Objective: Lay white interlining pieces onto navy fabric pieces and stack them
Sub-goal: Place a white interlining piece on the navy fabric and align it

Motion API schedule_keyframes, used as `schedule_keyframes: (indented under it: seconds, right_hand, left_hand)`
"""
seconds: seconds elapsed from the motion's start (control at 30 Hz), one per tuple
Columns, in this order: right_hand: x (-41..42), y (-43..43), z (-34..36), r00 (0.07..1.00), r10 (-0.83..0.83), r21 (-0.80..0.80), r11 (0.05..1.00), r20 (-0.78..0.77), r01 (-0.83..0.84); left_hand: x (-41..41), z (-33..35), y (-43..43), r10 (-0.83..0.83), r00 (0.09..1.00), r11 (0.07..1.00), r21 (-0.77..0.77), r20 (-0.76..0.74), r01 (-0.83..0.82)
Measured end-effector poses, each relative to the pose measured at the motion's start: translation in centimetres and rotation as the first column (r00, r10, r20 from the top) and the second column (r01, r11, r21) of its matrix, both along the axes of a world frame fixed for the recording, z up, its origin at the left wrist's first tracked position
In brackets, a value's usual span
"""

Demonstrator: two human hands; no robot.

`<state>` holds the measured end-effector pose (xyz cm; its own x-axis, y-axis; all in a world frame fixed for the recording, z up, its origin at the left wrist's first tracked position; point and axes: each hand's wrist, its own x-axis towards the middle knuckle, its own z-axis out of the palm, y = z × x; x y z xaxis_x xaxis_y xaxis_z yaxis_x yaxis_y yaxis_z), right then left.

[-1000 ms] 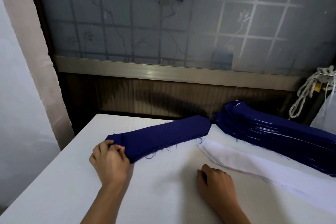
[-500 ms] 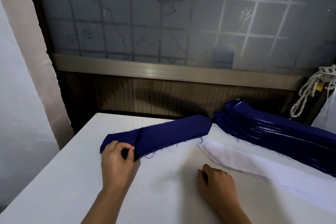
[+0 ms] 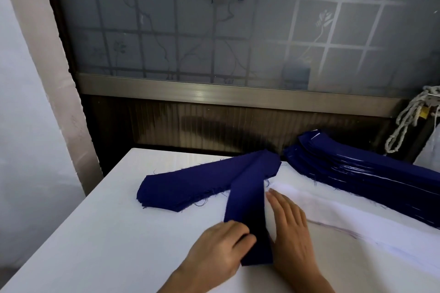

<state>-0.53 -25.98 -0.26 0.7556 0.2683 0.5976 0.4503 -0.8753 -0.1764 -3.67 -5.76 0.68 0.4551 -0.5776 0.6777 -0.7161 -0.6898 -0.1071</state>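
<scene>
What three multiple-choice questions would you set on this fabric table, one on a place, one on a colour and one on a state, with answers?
1. Where does the white interlining pile lie?
A. On top of the layered stack
B. On the table, nearer the person than the layered stack
C. Off the table altogether

2. What colour is the fabric piece that the left hand holds?
A. Navy
B. White
C. Grey

3. How is the right hand?
A. Clenched in a fist
B. Flat, fingers straight
C. Curled round the fabric piece

Answers: 1 B, the white pile lies on the table in front of the layered stack. 2 A, the piece held at its near end is dark blue. 3 B, its fingers lie straight beside the piece.
</scene>
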Motion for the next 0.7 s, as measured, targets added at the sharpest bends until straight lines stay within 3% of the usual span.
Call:
schedule_keyframes:
  seconds: [0.1,0.17,0.23,0.33,0.53,0.7]
  right_hand:
    - [0.1,-0.1,0.0,0.994,0.11,-0.069,0.992,0.029,-0.107]
    - [0.3,-0.2,-0.1,0.987,0.145,-0.055,0.989,0.073,-0.141]
    - [0.5,-0.2,-0.3,0.986,0.141,-0.045,0.989,0.088,-0.137]
    - [0.4,-0.1,-0.6,0.986,0.134,-0.047,0.99,0.095,-0.13]
    - [-0.9,-2.8,-0.9,0.973,0.104,-0.063,0.994,0.205,-0.093]
    - [-2.4,-7.1,-0.1,0.978,-0.111,0.045,0.993,0.178,0.105]
  left_hand:
    - [0.1,-0.7,0.0,-0.012,0.997,0.998,-0.062,0.071,0.017]
    - [0.4,-1.2,0.8,0.035,0.997,0.957,-0.289,0.07,-0.013]
    - [0.4,-1.0,1.7,0.094,0.996,0.846,-0.527,-0.01,-0.085]
    - [0.4,-0.8,3.1,0.256,0.961,0.663,-0.703,-0.107,-0.255]
    - [-0.4,-1.3,6.8,0.396,0.869,0.429,-0.776,-0.298,-0.462]
    - [-1.0,-1.4,8.6,0.367,0.786,0.317,-0.727,-0.497,-0.609]
